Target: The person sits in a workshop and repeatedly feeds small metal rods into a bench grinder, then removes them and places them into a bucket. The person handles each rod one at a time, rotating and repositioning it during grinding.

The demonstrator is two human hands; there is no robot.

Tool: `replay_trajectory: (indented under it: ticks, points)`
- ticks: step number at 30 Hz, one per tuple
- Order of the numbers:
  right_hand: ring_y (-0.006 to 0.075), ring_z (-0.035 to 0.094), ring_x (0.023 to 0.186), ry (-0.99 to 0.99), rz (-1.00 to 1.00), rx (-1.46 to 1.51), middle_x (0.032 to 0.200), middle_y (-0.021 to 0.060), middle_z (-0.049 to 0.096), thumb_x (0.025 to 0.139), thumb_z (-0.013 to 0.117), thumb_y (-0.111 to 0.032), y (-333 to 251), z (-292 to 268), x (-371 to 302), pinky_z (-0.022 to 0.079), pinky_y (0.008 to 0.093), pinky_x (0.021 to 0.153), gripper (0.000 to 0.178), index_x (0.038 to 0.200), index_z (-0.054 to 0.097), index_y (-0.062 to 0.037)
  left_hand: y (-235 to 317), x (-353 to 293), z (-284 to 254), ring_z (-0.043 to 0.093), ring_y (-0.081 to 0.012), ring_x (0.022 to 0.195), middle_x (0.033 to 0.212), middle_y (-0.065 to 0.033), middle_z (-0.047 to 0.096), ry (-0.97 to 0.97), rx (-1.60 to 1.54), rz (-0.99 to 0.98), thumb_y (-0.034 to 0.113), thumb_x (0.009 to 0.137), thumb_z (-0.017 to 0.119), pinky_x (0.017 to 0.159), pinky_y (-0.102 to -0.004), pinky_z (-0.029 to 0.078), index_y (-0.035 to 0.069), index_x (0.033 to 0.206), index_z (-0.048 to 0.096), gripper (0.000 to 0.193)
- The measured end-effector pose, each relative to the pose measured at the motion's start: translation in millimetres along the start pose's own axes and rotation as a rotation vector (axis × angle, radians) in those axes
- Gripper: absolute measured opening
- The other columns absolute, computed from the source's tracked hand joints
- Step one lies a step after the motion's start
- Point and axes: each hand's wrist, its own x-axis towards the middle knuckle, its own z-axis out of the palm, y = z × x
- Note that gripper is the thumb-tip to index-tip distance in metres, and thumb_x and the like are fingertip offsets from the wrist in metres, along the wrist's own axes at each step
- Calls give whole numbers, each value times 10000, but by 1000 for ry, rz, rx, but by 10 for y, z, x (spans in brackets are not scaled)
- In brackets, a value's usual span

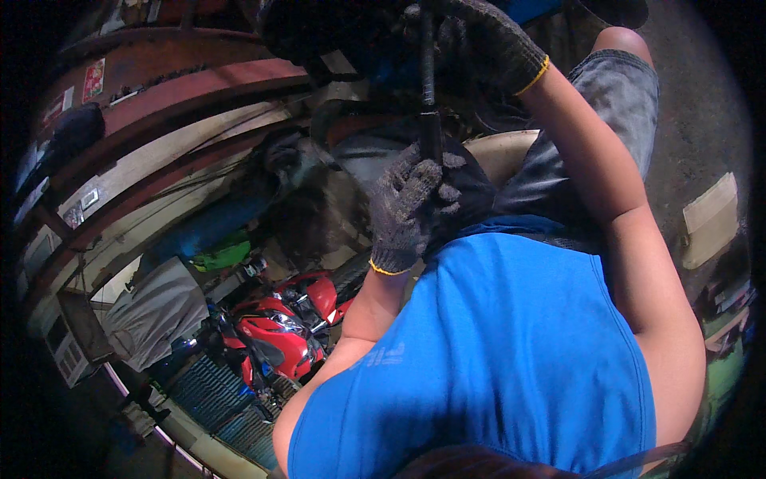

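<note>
Both my hands wear dark grey knit gloves with yellow cuffs. My left hand [405,203] is closed around the black handle of a long bar-like tool [428,76], whose knurled-looking metal shaft points up and away from me. Whether it is a wrench handle or another tool I cannot make out. At the far end of the shaft, my right hand [499,48] reaches across with its fingers curled beside and over the bar. Deep shadow and the picture's upper edge hide the tool's far end and what those fingers grip. Dark machinery [319,32] lies around that end.
A red motorcycle [291,335] stands at the left, near a grey cover [155,315] and a green item [222,254]. Reddish beams or shelves [199,96] run along the upper left. At the right, a flat piece of cardboard [710,219] lies on the dark floor [694,104].
</note>
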Motion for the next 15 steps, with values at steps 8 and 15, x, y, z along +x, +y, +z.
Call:
replay_trajectory:
  ticks: [8,15]
  points:
    - [182,628,1034,38,35,54,1145,95,654,910,657,-143,-84,-102,29,499,338,954,331,1225,631,-46,-65,20,-76,650,-105,782,1060,-82,696,17,687,365,156,956,654,654,-249,571,19,1308,574,386]
    - [181,626,1048,35,58,101,1159,99,651,908,663,-151,-92,-71,35,500,342,954,343,1231,629,-42,-36,79,-88,645,-94,773,1043,-85,698,13,169,95,141,960,648,668,-235,560,8,1301,578,372]
